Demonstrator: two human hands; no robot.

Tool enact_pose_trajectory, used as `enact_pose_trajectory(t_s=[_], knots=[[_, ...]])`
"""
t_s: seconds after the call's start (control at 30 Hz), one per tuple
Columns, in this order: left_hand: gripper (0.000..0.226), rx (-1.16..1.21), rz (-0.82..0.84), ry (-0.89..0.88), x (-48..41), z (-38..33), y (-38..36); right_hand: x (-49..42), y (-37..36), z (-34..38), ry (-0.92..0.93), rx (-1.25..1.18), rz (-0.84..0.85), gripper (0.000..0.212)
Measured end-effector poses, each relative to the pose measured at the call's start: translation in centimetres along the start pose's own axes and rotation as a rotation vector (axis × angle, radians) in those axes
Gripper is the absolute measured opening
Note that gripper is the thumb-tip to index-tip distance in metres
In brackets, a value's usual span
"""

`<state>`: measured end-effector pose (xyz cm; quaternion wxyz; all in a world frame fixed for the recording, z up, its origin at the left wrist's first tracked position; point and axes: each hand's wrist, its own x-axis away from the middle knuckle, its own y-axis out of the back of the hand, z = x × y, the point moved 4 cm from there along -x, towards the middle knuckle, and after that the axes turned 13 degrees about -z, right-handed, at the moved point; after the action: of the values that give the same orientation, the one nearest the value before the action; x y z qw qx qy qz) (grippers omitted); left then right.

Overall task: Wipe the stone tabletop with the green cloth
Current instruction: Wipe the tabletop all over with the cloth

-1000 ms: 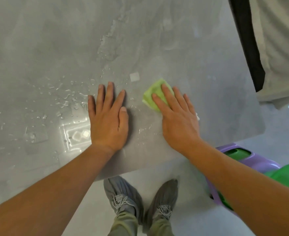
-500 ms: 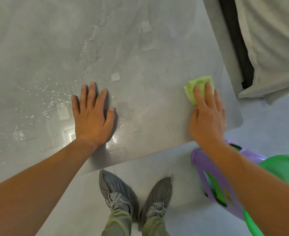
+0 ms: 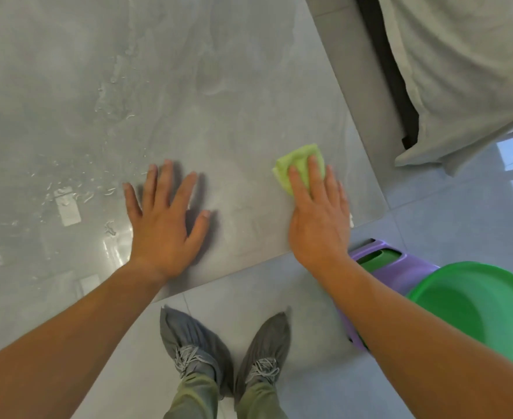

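We see the stone tabletop [image 3: 188,86] filling the upper left of the head view: grey, veined, glossy, with bright reflections near our left forearm. Its near edge runs diagonally from lower left up to the right-hand corner, and its right edge runs up and away from that corner. Beyond both edges lies the pale tiled floor [image 3: 460,207]. A grey fabric-covered piece of furniture [image 3: 460,71] stands at upper right, separated from the tabletop by a strip of floor. A green basin [image 3: 476,303] sits at lower right, resting on a purple stool [image 3: 400,267] just beside the table corner. Our two feet in grey shoe covers [image 3: 195,343] stand on the floor below the near edge.

Our left hand [image 3: 164,225] lies flat on the tabletop, palm down, fingers spread, gripping nothing. Our right hand [image 3: 318,219] is also flat, fingers extended, pressing the green cloth [image 3: 297,160] against the stone near the right-hand corner. Water droplets [image 3: 77,189] lie scattered left of our left hand; the stone between our hands shows none.
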<state>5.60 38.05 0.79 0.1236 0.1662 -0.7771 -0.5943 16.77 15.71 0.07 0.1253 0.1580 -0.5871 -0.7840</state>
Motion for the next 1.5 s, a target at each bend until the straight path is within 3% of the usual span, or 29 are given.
enact_pose_trajectory(t_s=[0.1, 0.2, 0.27, 0.5, 0.63, 0.67, 0.8, 0.93, 1.1, 1.23, 1.33, 1.37, 1.5], knots=[[0.07, -0.033, 0.06, 0.038, -0.6, -2.0, -1.1, -0.5, 0.5, -2.0, 0.158, 0.008, 0.058, 0.07], [0.07, -0.04, 0.062, 0.075, -0.8, -2.6, -1.5, -3.3, 1.3, -5.5, -0.08, 0.046, 0.012, 0.066], [0.071, -0.041, 0.051, 0.069, -0.7, -2.5, -1.6, -3.7, 1.3, -5.6, -0.134, 0.067, -0.026, 0.067], [0.07, -0.06, 0.061, 0.058, -0.7, -2.6, -1.4, -0.5, 0.7, -4.0, 0.157, 0.075, 0.072, 0.069], [0.066, 0.045, 0.002, 0.065, -0.5, -0.4, 0.1, -3.2, 0.1, -1.3, -0.207, 0.034, -0.047, 0.07], [0.066, 0.047, -0.021, 0.084, -0.5, 0.8, 0.5, -2.7, -0.3, 1.0, -0.172, 0.017, -0.065, 0.072], [0.062, -0.102, -0.022, 0.151, -0.1, 5.9, 1.2, 3.9, -2.4, 10.5, 0.317, -0.094, 0.065, 0.071], [0.062, -0.15, 0.022, 0.101, 0.2, 7.5, 0.6, 2.4, -3.2, 11.2, 0.447, -0.037, 0.128, 0.07], [0.06, -0.067, -0.012, 0.123, 0.3, 7.9, 0.6, -2.5, -3.9, 13.1, 0.323, -0.01, 0.075, 0.074], [0.062, 0.185, -0.07, 0.201, 0.1, 8.5, 1.4, 4.0, -3.3, 13.1, 0.697, -0.018, 0.176, 0.068], [0.061, 0.277, -0.104, 0.228, 0.2, 8.8, 1.6, 2.9, -3.3, 12.3, 0.918, 0.008, 0.208, 0.069], [0.06, 0.282, -0.112, 0.225, 0.2, 8.9, 1.5, 1.5, -3.7, 12.6, 0.908, 0.016, 0.186, 0.07], [0.06, 0.302, -0.124, 0.212, 0.3, 9.1, 1.4, -0.9, -4.0, 14.7, 0.569, -0.041, 0.11, 0.068]])
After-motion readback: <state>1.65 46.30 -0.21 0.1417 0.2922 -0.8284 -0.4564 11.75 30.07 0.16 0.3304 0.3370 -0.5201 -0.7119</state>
